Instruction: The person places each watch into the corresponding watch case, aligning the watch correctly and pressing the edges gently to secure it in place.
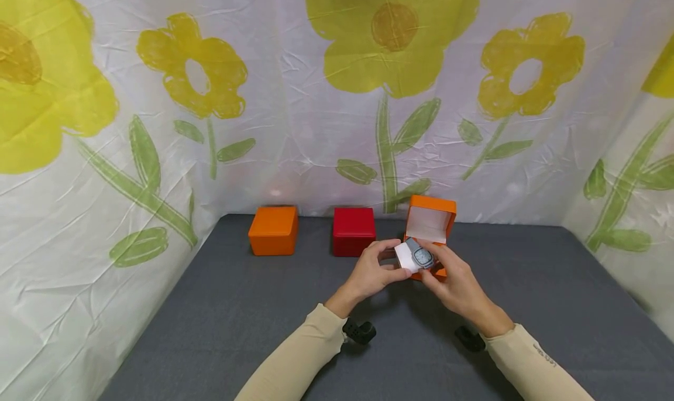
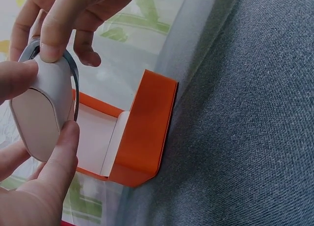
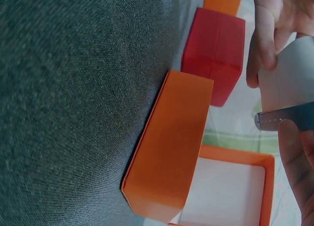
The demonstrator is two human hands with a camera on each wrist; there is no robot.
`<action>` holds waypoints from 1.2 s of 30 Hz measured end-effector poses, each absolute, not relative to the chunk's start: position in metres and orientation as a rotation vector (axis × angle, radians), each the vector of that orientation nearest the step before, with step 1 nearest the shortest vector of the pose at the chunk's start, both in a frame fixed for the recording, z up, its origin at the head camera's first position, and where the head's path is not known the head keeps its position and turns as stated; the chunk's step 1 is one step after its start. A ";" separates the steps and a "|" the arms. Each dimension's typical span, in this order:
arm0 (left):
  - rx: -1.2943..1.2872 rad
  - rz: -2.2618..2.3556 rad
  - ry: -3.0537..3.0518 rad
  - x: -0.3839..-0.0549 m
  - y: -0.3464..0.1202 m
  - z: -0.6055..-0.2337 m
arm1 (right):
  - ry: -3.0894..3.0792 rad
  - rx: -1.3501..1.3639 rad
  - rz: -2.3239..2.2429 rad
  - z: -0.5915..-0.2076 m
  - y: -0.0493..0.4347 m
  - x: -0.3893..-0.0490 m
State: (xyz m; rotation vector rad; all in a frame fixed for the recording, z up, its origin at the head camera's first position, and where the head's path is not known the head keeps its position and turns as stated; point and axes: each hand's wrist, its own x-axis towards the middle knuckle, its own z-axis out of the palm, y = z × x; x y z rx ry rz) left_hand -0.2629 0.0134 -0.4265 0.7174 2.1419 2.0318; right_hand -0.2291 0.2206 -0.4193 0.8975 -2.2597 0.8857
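In the head view, my left hand [image 1: 370, 270] grips a white watch cushion [image 1: 404, 257] between thumb and fingers. A grey-blue wristwatch [image 1: 423, 257] with a squarish face is wrapped around the cushion's right part. My right hand [image 1: 458, 278] holds the watch at its strap and case. Both hands are just above and in front of an orange box [image 1: 433, 202], whose lid stands raised over a white lining. From the left wrist view, the pale flat end of the cushion [image 2: 37, 123] faces the camera, with the strap looping beyond it. Small holes show along the strap [image 3: 289, 117] in the right wrist view.
A closed red box [image 1: 354, 232] stands left of the raised-lid box, and a closed orange box [image 1: 273, 231] farther left. All rest along the back of a dark grey table [image 1: 237, 331]. Behind hangs a white cloth [image 1: 295, 126] printed with yellow flowers.
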 end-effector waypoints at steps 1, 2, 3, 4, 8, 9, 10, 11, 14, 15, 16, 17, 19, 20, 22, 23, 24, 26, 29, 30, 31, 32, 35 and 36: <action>0.715 2.029 2.141 -0.263 0.014 -0.426 | -2.261 0.896 0.884 -0.419 0.221 -0.229; 0.715 2.027 2.139 -0.263 0.014 -0.427 | -2.263 0.894 0.886 -0.419 0.221 -0.229; 0.717 2.024 2.137 -0.263 0.014 -0.427 | -2.264 0.893 0.890 -0.419 0.220 -0.229; 0.720 2.023 2.137 -0.263 0.014 -0.427 | -2.262 0.892 0.891 -0.419 0.220 -0.229; 0.709 2.025 2.155 -0.263 0.013 -0.428 | -2.242 0.889 0.888 -0.420 0.219 -0.228; 0.706 2.029 2.161 -0.263 0.013 -0.428 | -2.232 0.886 0.884 -0.420 0.218 -0.228; 0.700 2.030 2.170 -0.262 0.012 -0.428 | -2.220 0.879 0.884 -0.420 0.218 -0.228; 0.694 2.030 2.182 -0.262 0.012 -0.428 | -2.206 0.868 0.886 -0.421 0.218 -0.229; 0.690 2.023 2.225 -0.262 0.011 -0.427 | -2.156 0.825 0.891 -0.421 0.218 -0.230; 0.690 2.023 2.236 -0.261 0.011 -0.427 | -2.144 0.809 0.893 -0.421 0.218 -0.230; 0.690 2.021 2.249 -0.261 0.011 -0.427 | -2.134 0.795 0.899 -0.422 0.218 -0.230; 0.690 2.019 2.261 -0.262 0.010 -0.426 | -2.131 0.783 0.900 -0.422 0.219 -0.230; 0.691 2.025 2.265 -0.262 0.010 -0.426 | -2.139 0.770 0.905 -0.421 0.219 -0.230; 0.687 2.024 2.268 -0.262 0.010 -0.425 | -2.147 0.765 0.908 -0.421 0.219 -0.230; 0.682 2.011 2.286 -0.262 0.010 -0.425 | -2.150 0.769 0.923 -0.421 0.218 -0.229; 0.680 2.005 2.293 -0.262 0.010 -0.425 | -2.149 0.774 0.929 -0.421 0.218 -0.229; 0.678 1.999 2.297 -0.261 0.011 -0.425 | -2.140 0.781 0.933 -0.421 0.218 -0.229; 0.673 1.982 2.318 -0.261 0.011 -0.426 | -2.111 0.802 0.942 -0.422 0.218 -0.230; 0.670 1.965 2.330 -0.261 0.011 -0.426 | -2.071 0.829 0.953 -0.422 0.218 -0.230; 0.669 1.962 2.333 -0.260 0.011 -0.425 | -2.064 0.834 0.957 -0.421 0.217 -0.230; 0.670 1.959 2.336 -0.260 0.011 -0.425 | -2.057 0.839 0.959 -0.421 0.217 -0.230; 0.671 1.957 2.335 -0.260 0.010 -0.425 | -2.061 0.835 0.965 -0.421 0.217 -0.230; 0.680 1.951 2.338 -0.259 0.010 -0.424 | -2.069 0.823 0.972 -0.421 0.217 -0.229; 0.684 1.953 2.335 -0.259 0.010 -0.424 | -2.069 0.822 0.975 -0.420 0.217 -0.229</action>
